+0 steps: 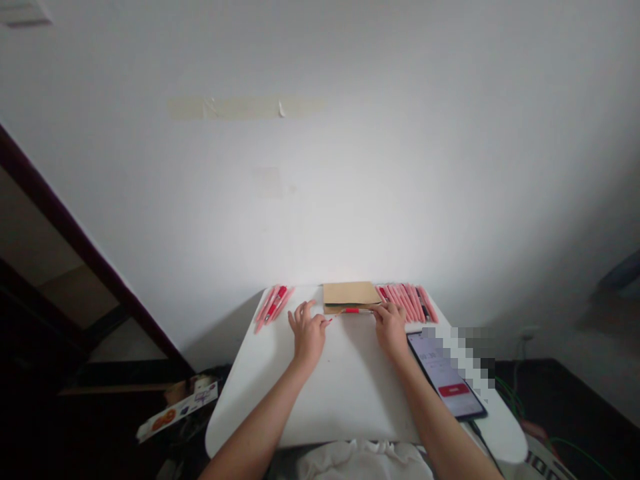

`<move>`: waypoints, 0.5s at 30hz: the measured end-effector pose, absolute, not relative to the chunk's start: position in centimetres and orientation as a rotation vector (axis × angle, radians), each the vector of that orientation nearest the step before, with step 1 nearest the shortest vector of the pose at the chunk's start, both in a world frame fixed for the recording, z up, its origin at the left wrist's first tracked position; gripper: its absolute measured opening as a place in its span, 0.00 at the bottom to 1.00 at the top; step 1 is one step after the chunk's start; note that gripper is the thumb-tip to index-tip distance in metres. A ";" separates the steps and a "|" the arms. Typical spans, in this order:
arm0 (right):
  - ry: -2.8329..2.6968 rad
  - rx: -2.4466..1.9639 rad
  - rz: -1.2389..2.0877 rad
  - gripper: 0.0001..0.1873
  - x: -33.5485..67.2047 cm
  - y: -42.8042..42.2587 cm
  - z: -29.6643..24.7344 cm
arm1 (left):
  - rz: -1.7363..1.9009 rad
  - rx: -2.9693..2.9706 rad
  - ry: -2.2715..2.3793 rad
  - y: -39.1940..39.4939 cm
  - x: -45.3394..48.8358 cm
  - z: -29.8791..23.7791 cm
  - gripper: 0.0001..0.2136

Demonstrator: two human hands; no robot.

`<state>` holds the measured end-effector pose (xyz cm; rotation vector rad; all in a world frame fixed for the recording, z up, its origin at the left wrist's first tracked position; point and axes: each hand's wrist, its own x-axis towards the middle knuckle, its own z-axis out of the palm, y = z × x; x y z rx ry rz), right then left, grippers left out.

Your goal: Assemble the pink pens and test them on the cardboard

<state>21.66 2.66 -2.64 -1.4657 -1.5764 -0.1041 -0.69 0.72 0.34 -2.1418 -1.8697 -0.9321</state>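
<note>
A pen with a red grip (353, 311) lies level along the front edge of a brown cardboard-coloured booklet or box (350, 292). My right hand (391, 328) is closed on the pen's right end with its fingertips. My left hand (308, 335) is to the left of the pen, thumb and forefinger pinched on a tiny red-tipped piece (329, 321), its other fingers raised. What this piece is, I cannot make out. Several pink and red pens (273, 308) rest beyond my left hand, and a longer row of similar pens (406, 303) lies beyond my right.
The white table (345, 393) stands against a pale wall (350, 200). A phone (447, 377) with a lit screen lies at the right, under my right forearm's outer side, with a cable (483, 440) at its lower end. Dark clutter (185, 407) is on the floor at left.
</note>
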 end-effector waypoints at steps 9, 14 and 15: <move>-1.597 -1.485 -0.121 0.15 21.9 2.8 -2.8 | -0.902 -2.168 -1.885 0.6 -0.7 1.0 0.05; -1.606 -1.477 -0.134 0.14 21.8 2.7 -2.7 | -0.892 -2.183 -1.849 1.0 -1.0 0.4 0.06; -1.606 -1.476 -0.133 0.15 21.8 2.7 -2.7 | -0.889 -2.185 -1.841 1.0 -1.0 0.3 0.07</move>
